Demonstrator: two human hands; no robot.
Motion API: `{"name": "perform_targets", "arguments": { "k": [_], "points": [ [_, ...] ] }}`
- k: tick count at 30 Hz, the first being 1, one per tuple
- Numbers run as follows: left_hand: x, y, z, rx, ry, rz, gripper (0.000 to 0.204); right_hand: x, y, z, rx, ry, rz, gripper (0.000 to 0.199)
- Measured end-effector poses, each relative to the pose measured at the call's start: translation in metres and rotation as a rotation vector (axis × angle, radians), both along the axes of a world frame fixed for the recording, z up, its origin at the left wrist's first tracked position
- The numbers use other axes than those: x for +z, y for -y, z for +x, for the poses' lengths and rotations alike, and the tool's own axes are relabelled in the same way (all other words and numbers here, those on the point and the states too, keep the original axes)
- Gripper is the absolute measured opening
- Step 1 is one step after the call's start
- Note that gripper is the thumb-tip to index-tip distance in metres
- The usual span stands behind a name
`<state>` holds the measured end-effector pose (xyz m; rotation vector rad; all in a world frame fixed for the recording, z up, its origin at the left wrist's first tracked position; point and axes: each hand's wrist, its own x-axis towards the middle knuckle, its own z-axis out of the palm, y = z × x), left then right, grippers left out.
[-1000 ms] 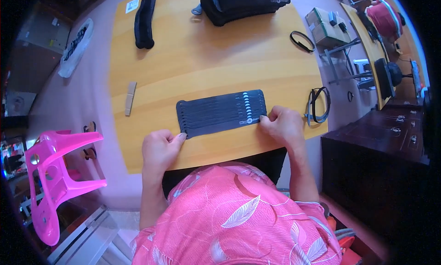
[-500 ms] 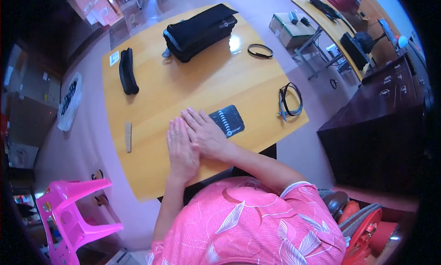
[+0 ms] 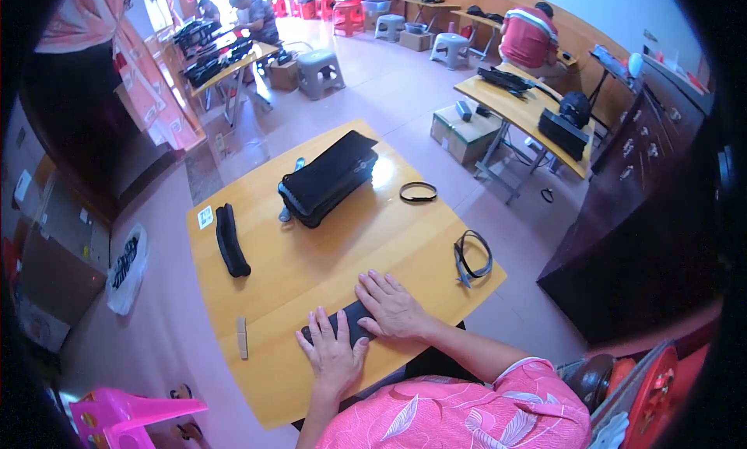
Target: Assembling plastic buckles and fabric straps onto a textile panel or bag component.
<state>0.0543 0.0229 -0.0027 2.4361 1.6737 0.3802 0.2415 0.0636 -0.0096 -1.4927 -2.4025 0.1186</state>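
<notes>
My left hand lies flat with its fingers spread, the fingertips on the left part of a flat black piece on the table. My right hand rests flat on the right part of that piece, fingers stretched out. Between the hands its dark surface shows plain; both ends are partly covered. Beyond them lies a bulky black soft case with a light blue edge on its left. A narrow black padded piece is at the left.
On the yellow wooden table are a grey-tan strip, a white label, a thin black loop and a coiled strap. A pink stool stands at lower left. People work at other tables; a dark cabinet is at right.
My view has tilted up, bringing more of the room in. My hands, side by side and touching before, are now apart. The white crescent marks on the black piece no longer show.
</notes>
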Motion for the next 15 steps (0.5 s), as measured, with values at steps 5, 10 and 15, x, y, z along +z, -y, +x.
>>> {"name": "perform_targets", "arguments": {
  "k": [5, 10, 15],
  "points": [
    [-0.009, -0.001, -0.005, -0.008, 0.033, 0.062, 0.059, 0.0, 0.001, 0.003, 0.01, 0.018, 0.054, 0.066],
    [-0.012, 0.003, 0.003, 0.066, 0.008, 0.126, 0.055, -0.001, 0.006, 0.0, -0.001, 0.018, 0.054, 0.063],
    [-0.008, 0.006, 0.002, 0.049, -0.024, 0.095, 0.054, 0.022, 0.009, -0.025, -0.01, -0.013, 0.116, 0.056]
  ]
}}
